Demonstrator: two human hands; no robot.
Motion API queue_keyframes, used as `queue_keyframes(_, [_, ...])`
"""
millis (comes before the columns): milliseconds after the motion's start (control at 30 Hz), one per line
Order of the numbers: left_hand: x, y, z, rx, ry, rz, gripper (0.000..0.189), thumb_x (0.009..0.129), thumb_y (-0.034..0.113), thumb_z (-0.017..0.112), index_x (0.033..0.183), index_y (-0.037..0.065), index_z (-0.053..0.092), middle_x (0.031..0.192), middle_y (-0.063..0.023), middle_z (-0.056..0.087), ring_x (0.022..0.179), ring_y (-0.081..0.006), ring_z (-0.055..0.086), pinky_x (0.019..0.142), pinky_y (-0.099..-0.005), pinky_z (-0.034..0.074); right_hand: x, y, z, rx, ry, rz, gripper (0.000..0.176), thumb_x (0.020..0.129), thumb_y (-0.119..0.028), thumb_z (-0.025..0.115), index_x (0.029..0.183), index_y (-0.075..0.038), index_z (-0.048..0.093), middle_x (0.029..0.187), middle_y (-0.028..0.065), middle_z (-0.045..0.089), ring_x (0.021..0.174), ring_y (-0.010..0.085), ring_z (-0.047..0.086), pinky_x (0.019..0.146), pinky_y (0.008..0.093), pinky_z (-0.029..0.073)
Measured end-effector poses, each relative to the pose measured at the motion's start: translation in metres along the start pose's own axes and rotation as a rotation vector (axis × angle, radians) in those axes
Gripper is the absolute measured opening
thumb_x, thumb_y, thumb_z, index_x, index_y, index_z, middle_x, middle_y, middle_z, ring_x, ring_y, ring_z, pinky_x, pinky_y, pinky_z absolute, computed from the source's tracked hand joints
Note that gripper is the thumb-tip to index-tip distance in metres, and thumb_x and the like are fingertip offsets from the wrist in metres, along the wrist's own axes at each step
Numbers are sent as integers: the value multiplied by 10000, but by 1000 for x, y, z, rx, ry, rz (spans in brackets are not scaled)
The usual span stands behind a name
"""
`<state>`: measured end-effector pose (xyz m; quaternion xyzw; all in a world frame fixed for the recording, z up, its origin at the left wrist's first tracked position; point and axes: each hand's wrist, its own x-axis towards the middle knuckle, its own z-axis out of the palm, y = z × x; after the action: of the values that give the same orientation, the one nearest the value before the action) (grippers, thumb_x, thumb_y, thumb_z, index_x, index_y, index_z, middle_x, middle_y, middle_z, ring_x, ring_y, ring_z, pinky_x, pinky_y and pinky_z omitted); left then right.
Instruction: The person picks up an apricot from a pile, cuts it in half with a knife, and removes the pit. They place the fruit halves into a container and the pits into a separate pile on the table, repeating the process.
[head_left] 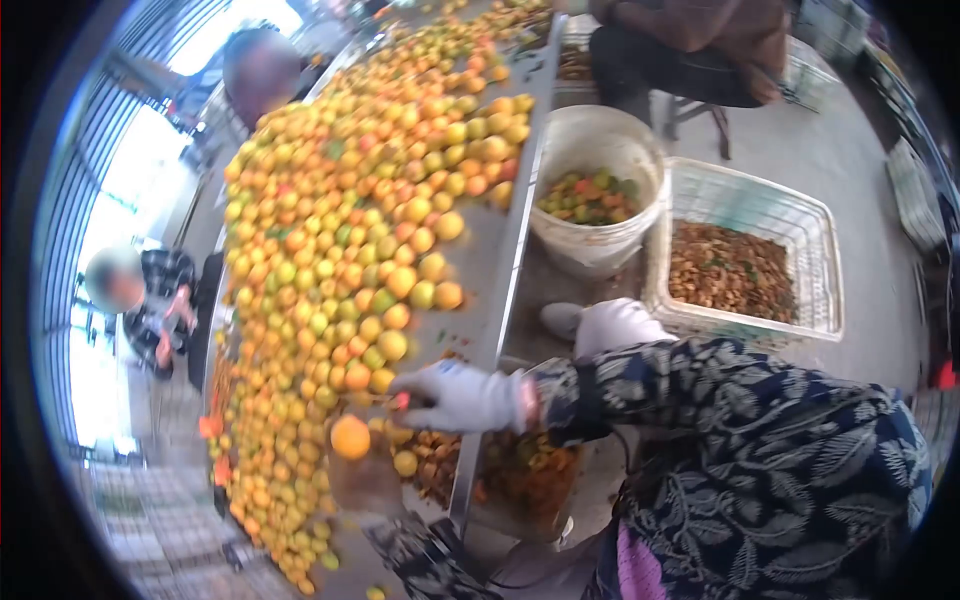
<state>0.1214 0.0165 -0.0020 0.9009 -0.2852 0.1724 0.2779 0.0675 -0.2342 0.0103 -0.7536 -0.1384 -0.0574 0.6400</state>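
Observation:
My left hand [372, 484] is at the lower middle, blurred by motion, with a round orange fruit [350, 437] at its fingertips. Just above it in view, my right hand [455, 396], in a white glove, is closed around a small tool with a red end [401, 401]; its blade, if any, cannot be made out. Both hands are over the edge of a large heap of small round yellow, orange and greenish fruit [350, 270]. A single yellow fruit [405, 463] lies beside my left hand, near brown scraps [436, 470].
The heap lies on a long metal table with a raised rim [515, 235]. Beyond the rim stand a white bucket [592, 245] of fruit pieces and a white crate [830, 270] of brown bits. One person [690, 45] sits behind the bucket; others [160, 300] are across the table.

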Motion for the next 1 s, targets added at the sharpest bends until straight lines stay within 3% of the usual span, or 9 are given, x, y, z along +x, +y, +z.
queue_keyframes(67, [-11,75,5,52,123,-114,463,943,326,566,1276,5,535,1178,-121,627,983,-254,645,774,-405,548,-3,4,19,196,42,-11,400,893,-351,660,1100,-26,553,932,201,631,884,353,632,730,404,481])
queue_keyframes(233, [-36,110,14,-1709,57,-612,541,978,385,526,1310,-37,459,1286,-194,495,1163,-293,552,903,-449,513,-6,-6,29,130,-48,-73,387,883,-327,662,1116,-37,552,889,176,624,854,349,624,734,410,488])
queue_keyframes(267, [-40,108,21,-1711,54,-612,541,978,385,526,1310,-37,459,1286,-194,495,1163,-293,552,903,-449,513,-3,-13,28,129,-46,-72,387,883,-327,662,1116,-37,552,889,176,624,854,349,624,734,410,488])
queue_keyframes(333, [-48,99,55,-964,822,-802,603,899,484,596,1263,8,533,1071,-109,640,903,-219,639,690,-328,524,6,-25,25,-2,-285,-37,353,824,-241,653,1106,-32,609,993,188,666,939,339,646,797,420,509])
queue_keyframes(500, [-79,50,28,-2112,587,-736,536,929,397,552,1255,-28,539,1140,-170,620,1010,-281,628,742,-380,548,13,-3,53,410,-393,-226,450,758,-222,707,1153,-49,578,1170,231,547,1102,403,553,880,453,493])
queue_keyframes(533, [-81,43,19,-2395,477,-614,520,937,376,540,1253,-38,541,1157,-185,614,1037,-296,626,754,-393,554,8,10,52,103,-361,-577,469,797,-201,665,1226,-55,545,1248,268,482,1138,423,523,914,448,484])
queue_keyframes(567, [-63,70,3,-2217,574,-703,513,951,383,530,1261,-26,538,1159,-183,615,1051,-311,623,770,-416,555,0,-9,47,270,-364,-164,339,983,-249,546,1219,-5,526,1038,92,632,979,146,589,826,300,491])
queue_keyframes(600, [-47,96,-11,-2044,653,-802,507,964,390,519,1269,-14,534,1162,-181,616,1064,-326,620,786,-439,556,4,-37,44,400,-381,21,348,986,-269,546,1215,-7,533,975,63,634,893,121,597,750,267,492])
queue_keyframes(1000, [-55,95,-4,-1804,587,-759,410,992,379,478,1236,53,520,1118,-102,598,1010,-257,598,929,-424,483,-13,-55,50,36,-425,11,383,983,-350,502,1145,-7,560,957,194,647,918,332,634,795,390,477])
